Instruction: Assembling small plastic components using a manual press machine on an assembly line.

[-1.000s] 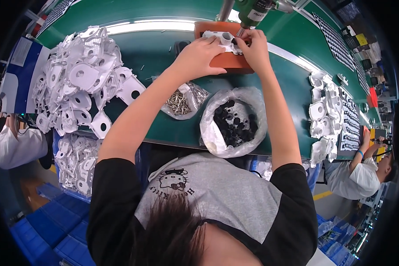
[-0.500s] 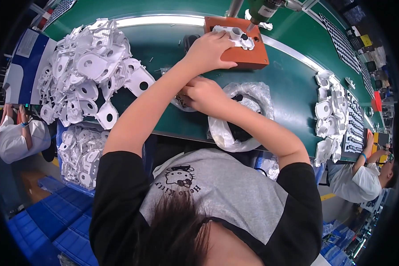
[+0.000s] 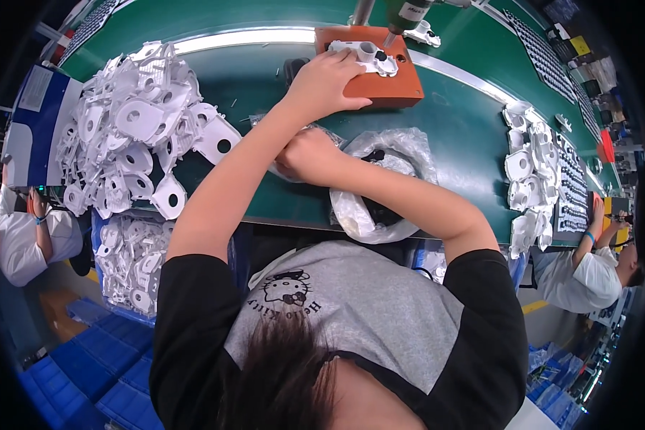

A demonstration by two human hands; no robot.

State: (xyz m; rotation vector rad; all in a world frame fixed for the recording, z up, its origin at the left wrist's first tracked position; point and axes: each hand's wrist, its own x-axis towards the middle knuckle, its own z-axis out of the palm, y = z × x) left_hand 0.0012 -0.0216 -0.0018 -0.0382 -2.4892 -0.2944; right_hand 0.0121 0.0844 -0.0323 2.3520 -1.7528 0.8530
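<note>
On the orange block (image 3: 390, 87) at the far side of the green bench (image 3: 473, 158), the white molded part (image 3: 385, 67) sits with its short round tube facing up and a small black piece beside the tube. Left hand (image 3: 327, 82): fingers laid over the part's left end, thumb spread out by the block's near edge, so resting on it rather than wrapped around. Green power driver (image 3: 403, 16) hangs over the block, tip above the part, no contact that I can make out. Right hand (image 3: 311, 156) crosses under the left forearm, at the small clear bag (image 3: 330, 132); fingertips hidden, can't tell if they're gripping anything (contents mostly covered too). Just right of that, the big clear bag (image 3: 362, 215) holds black pieces, partly behind the right forearm. Heap of white plates (image 3: 136, 118) on the left; white housings (image 3: 524, 165) lined up on the right.
</note>
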